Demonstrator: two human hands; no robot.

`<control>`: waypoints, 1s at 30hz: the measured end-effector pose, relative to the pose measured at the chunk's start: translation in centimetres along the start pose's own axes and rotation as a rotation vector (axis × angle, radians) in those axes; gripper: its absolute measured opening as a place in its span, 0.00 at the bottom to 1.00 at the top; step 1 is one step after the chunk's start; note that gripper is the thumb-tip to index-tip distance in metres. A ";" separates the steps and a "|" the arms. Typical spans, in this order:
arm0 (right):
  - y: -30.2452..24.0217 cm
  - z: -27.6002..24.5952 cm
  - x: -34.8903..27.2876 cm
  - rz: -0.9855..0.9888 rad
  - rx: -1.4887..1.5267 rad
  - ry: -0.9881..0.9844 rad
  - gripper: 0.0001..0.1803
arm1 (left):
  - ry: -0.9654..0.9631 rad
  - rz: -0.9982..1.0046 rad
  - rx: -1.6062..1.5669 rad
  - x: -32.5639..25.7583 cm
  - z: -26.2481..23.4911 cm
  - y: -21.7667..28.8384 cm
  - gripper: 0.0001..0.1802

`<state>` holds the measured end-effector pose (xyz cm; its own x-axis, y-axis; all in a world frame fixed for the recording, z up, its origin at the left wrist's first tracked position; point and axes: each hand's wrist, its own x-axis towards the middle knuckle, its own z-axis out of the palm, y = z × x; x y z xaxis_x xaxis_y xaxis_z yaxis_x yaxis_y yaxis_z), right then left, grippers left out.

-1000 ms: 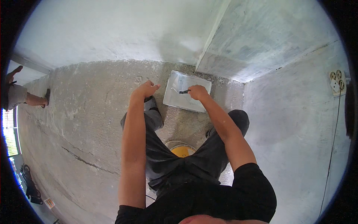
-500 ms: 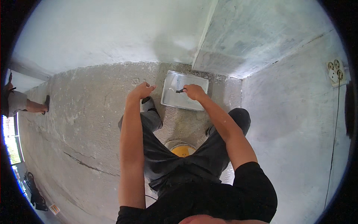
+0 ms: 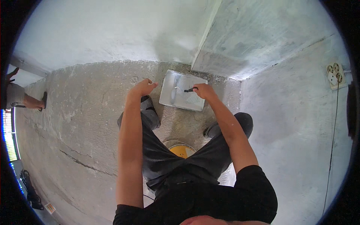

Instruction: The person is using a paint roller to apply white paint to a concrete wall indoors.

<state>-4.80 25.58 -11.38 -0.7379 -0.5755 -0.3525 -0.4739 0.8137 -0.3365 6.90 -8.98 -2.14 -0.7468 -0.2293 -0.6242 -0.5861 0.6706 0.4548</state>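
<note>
A white paint tray (image 3: 163, 98) lies on the concrete floor in front of my feet, with wet white paint in it. Over it my right hand (image 3: 205, 91) is closed around the black handle of a paint roller (image 3: 173, 94). The roller's pale cover rests in the left part of the tray, and its thin wire frame partly shows. To the left of the tray, above my left foot, hovers my left hand (image 3: 143, 87). Its fingers are loosely curled and apart from the thumb, with nothing seen in them.
A yellow bucket (image 3: 182, 150) with a wire handle stands between my legs. Pale walls meet in a corner beyond the tray. A wall socket (image 3: 333, 75) with a hanging cable is at right. Another person's leg (image 3: 33, 102) shows at far left. A crack runs along the floor.
My right hand has moved slightly right with the roller handle, and the roller's cover now shows more clearly in the tray. The left hand stays nearly in place; the whole view has shifted slightly.
</note>
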 end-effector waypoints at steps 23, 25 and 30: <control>-6.7 2.0 5.9 -0.044 -0.080 -0.001 0.14 | -0.034 -0.071 -0.079 0.3 -0.7 -1.9 0.44; -6.9 1.8 5.4 -0.074 -0.065 0.022 0.14 | -0.005 -0.045 -0.036 0.6 -0.5 -2.2 0.42; -5.4 1.1 3.4 -0.058 -0.017 0.029 0.15 | 0.015 -0.016 0.027 1.1 -0.1 -2.2 0.41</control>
<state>-4.19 19.14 -11.74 -0.7225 -0.6195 -0.3070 -0.5245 0.7804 -0.3404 7.30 -10.79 -3.76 -0.7425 -0.2504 -0.6213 -0.5892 0.6853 0.4280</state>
